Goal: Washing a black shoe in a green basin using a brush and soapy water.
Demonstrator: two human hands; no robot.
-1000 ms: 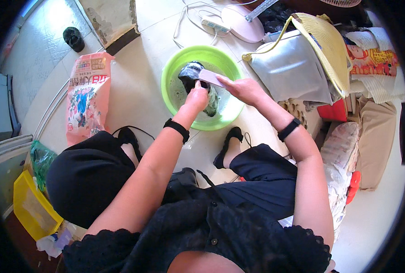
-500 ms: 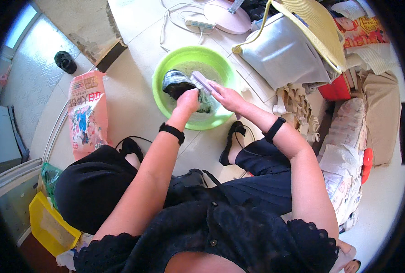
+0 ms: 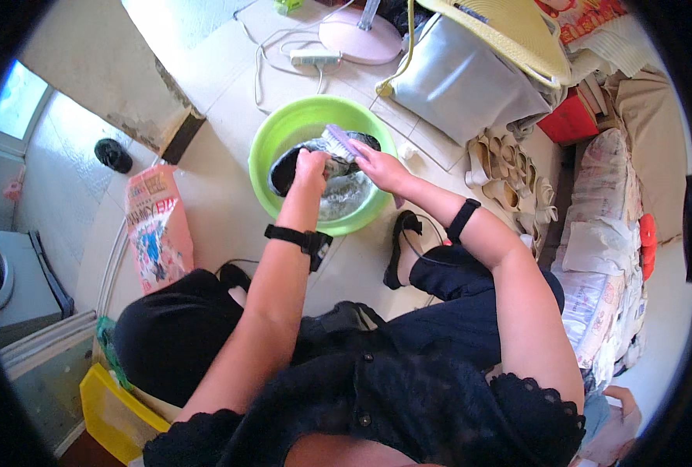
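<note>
A dark shoe [image 3: 283,174] with a pale edge lies lengthwise across the inside of a light green basin [image 3: 261,148]. My left hand [image 3: 311,168] is closed on the shoe near its middle, over the water. In my right hand [image 3: 381,169] is a lilac scrubbing brush [image 3: 346,145], its white bristles against the shoe's right part. Foamy, cloudy water [image 3: 346,200] shows below the shoe. My fingers and the brush cover part of the shoe.
Behind the basin lie a power strip [image 3: 315,57] with white cords and a round pink base [image 3: 360,36]. A silver bag [image 3: 458,74] and pale shoes [image 3: 504,171] stand to the right. A pink bag [image 3: 160,229] lies left; my foot [image 3: 399,249] is close to the basin.
The shoe has been turned and now stretches across the basin, where its opening faced me before. My left hand has shifted left, and the brush lies on another part. The whole view has shifted.
</note>
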